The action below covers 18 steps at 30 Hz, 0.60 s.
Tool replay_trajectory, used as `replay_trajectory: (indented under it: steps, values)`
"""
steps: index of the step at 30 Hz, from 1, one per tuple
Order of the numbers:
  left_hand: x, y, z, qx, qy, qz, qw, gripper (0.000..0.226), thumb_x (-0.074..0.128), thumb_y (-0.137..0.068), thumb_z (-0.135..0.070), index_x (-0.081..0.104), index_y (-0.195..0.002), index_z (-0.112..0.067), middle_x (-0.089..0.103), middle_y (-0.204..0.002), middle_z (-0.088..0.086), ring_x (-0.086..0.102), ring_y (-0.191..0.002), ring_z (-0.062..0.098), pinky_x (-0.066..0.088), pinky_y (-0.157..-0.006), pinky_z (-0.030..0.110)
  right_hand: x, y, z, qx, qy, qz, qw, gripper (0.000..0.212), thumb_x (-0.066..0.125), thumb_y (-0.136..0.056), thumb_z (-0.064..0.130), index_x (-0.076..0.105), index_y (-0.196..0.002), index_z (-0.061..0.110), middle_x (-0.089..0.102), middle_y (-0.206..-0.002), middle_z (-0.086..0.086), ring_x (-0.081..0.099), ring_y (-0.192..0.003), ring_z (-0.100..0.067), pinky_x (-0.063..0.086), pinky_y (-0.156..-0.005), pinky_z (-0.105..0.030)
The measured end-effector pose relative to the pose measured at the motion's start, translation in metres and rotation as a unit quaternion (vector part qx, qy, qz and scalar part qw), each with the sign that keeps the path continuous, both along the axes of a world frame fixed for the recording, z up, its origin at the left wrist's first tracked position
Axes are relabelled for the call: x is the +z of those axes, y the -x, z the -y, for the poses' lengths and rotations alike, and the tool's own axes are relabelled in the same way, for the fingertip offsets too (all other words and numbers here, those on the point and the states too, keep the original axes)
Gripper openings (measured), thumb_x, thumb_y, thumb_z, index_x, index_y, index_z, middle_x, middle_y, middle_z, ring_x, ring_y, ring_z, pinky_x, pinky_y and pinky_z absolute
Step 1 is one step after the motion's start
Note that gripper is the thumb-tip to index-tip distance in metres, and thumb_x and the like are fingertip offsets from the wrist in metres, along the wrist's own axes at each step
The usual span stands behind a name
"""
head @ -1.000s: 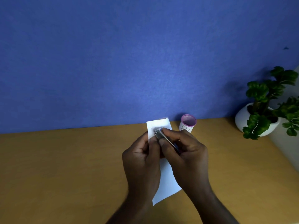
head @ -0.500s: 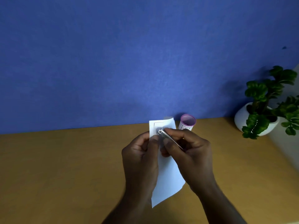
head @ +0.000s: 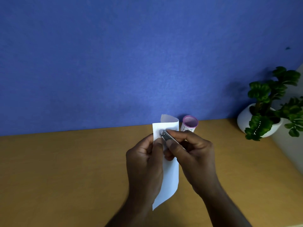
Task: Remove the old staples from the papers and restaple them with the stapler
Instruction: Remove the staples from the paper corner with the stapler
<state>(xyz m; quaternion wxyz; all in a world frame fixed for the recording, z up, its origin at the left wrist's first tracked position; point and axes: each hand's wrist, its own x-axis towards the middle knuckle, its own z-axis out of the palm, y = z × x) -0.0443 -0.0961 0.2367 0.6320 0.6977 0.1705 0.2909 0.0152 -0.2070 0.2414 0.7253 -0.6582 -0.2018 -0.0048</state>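
A narrow set of white papers [head: 169, 179] is held upright above the wooden table, its top edge curling backward. My left hand [head: 144, 164] grips its left edge, thumb pressed on the front. My right hand [head: 195, 156] pinches a small silver metal staple-removing tool [head: 166, 136], whose tip rests against the paper near the top. No staple is clear to see, and no stapler is in view.
A small white cup with a purple rim [head: 189, 123] stands just behind the papers by the blue wall. A green plant in a white pot [head: 260, 119] sits at the right end of the wooden table [head: 65, 169].
The paper's top edge has curled over backward, and both hands with the tool have shifted slightly right. Grips are unchanged.
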Motion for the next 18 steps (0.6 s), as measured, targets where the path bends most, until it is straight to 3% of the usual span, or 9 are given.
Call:
replay_trajectory:
  steps: [4,9,12,14,18]
  values:
    - [0.002,0.002,0.003,-0.031,0.007,-0.008,0.999,0.033,0.066,-0.107,-0.010,0.072,-0.074,-0.011,0.064,-0.060,0.006,0.049,-0.058,0.002,0.042,-0.054,0.013,0.002,-0.001,-0.002,-0.010,0.012,0.017,1.000,0.026,0.075,-0.095,-0.005,0.084,-0.111,0.013,0.082,-0.089,-0.012,0.075,-0.069,-0.010,0.059,-0.066,-0.018]
    - [0.004,-0.002,-0.001,-0.007,0.051,-0.017,0.999,0.024,0.071,-0.100,-0.022,0.079,-0.077,-0.018,0.073,-0.064,0.002,0.058,-0.061,0.006,0.050,-0.057,0.023,-0.002,-0.004,0.000,0.011,-0.016,-0.013,1.000,0.021,0.074,-0.096,-0.002,0.082,-0.113,0.009,0.080,-0.079,-0.013,0.076,-0.067,-0.021,0.060,-0.068,-0.025]
    - [0.004,-0.003,-0.004,0.007,0.059,-0.025,0.998,0.022,0.067,-0.095,-0.030,0.082,-0.084,-0.020,0.075,-0.075,0.017,0.065,-0.066,0.031,0.059,-0.061,0.050,-0.004,-0.006,0.002,0.002,-0.001,0.002,1.000,0.025,0.076,-0.092,0.000,0.084,-0.110,0.015,0.079,-0.080,-0.015,0.076,-0.068,-0.024,0.062,-0.070,-0.032]
    - [0.002,-0.003,-0.006,0.004,0.062,-0.029,0.998,0.021,0.065,-0.095,-0.030,0.084,-0.087,-0.023,0.077,-0.079,0.017,0.069,-0.075,0.044,0.062,-0.066,0.057,-0.006,-0.007,0.003,-0.008,0.022,0.018,1.000,0.026,0.076,-0.089,0.004,0.085,-0.108,0.019,0.078,-0.081,-0.013,0.076,-0.070,-0.030,0.064,-0.070,-0.042]
    - [0.003,-0.003,-0.007,0.004,0.054,-0.022,0.998,0.024,0.064,-0.096,-0.025,0.086,-0.090,-0.029,0.080,-0.078,0.010,0.067,-0.071,0.015,0.058,-0.064,0.036,-0.007,-0.007,0.003,-0.002,0.028,0.050,0.998,0.022,0.079,-0.086,0.023,0.084,-0.108,0.026,0.078,-0.087,-0.007,0.075,-0.077,-0.033,0.063,-0.071,-0.048]
